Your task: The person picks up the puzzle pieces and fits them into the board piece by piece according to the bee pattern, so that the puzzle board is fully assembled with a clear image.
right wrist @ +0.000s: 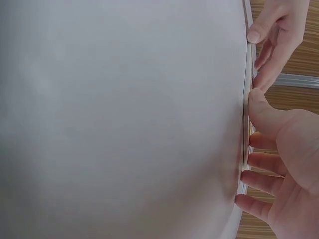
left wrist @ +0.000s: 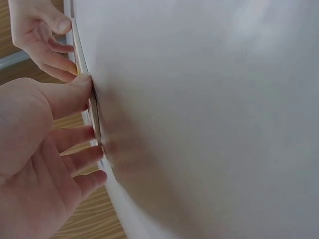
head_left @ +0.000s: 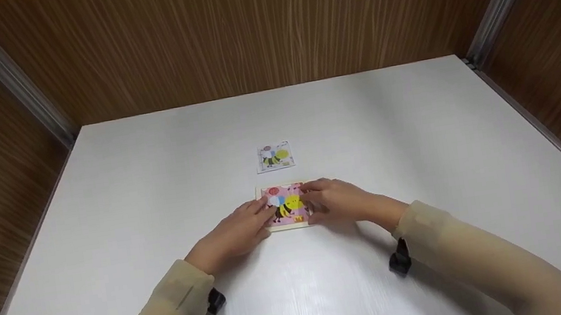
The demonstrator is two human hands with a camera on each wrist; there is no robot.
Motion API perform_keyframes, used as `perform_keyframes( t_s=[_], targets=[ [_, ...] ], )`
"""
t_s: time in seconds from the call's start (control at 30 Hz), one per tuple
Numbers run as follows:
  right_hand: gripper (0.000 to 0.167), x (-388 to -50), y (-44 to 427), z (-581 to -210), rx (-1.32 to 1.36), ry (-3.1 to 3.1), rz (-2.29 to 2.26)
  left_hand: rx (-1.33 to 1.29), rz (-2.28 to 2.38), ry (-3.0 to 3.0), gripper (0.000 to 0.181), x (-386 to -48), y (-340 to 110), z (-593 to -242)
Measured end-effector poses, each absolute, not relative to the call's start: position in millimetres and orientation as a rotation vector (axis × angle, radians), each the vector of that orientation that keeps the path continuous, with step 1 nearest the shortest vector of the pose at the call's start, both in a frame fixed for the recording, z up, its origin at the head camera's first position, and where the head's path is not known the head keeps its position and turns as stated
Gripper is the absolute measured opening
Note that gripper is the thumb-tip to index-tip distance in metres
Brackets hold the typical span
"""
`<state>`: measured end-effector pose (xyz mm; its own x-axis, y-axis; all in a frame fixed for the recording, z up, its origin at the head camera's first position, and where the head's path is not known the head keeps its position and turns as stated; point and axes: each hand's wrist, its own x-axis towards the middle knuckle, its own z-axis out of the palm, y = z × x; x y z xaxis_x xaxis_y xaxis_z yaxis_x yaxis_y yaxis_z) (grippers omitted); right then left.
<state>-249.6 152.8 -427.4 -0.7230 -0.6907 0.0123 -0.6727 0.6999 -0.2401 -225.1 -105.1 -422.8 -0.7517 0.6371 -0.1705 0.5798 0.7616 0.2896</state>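
Note:
A flat picture puzzle (head_left: 289,216) in a pale frame lies on the white table, showing a yellow-and-black bee and balloons on pink. At its left side my left hand (head_left: 236,231) rests, fingertips on the picture and frame. My right hand (head_left: 344,200) touches the right part, fingers bent over the picture and hiding the right edge. Seen from the left wrist, the thumb (left wrist: 79,89) lies at the puzzle's thin near edge, fingers apart. In the right wrist view the right thumb (right wrist: 259,102) also touches that edge, the other fingers spread along the board.
Just beyond the puzzle lies a card (head_left: 275,157) printed with a paler version of the bee picture. Wood-grain panels (head_left: 262,28) enclose the table (head_left: 300,297) at the back and both sides. Dark devices (head_left: 400,259) sit at the wrists below the beige sleeves.

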Motion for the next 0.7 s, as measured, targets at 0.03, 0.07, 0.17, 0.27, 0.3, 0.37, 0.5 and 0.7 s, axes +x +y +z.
perform_keyframes(
  t_s=[0.03,0.07,0.17,0.27,0.3,0.37,0.5,0.7],
  targets=[
    [0.050,-250,153,-427,-1.142,2.825,-0.352,0.943,0.319,2.702,0.052,-226,-105,-422],
    [0.048,-250,152,-427,-1.148,2.827,-0.353,0.944,0.319,2.707,0.052,-226,-105,-422],
    [0.046,-250,151,-428,-1.159,2.834,-0.351,0.953,0.315,2.716,0.051,-227,-107,-421],
    [0.047,-249,152,-428,-1.164,2.835,-0.352,0.988,0.343,2.717,0.052,-227,-109,-421],
    [0.048,-249,153,-428,-1.166,2.835,-0.350,0.999,0.355,2.717,0.052,-227,-109,-422],
    [0.050,-249,154,-427,-1.174,2.829,-0.353,1.019,0.389,2.717,0.051,-226,-111,-423],
    [0.048,-248,156,-426,-1.195,2.819,-0.351,1.034,0.412,2.730,0.049,-225,-114,-425],
    [0.043,-249,158,-428,-1.191,2.817,-0.365,1.035,0.394,2.746,0.049,-226,-115,-427]
  ],
)
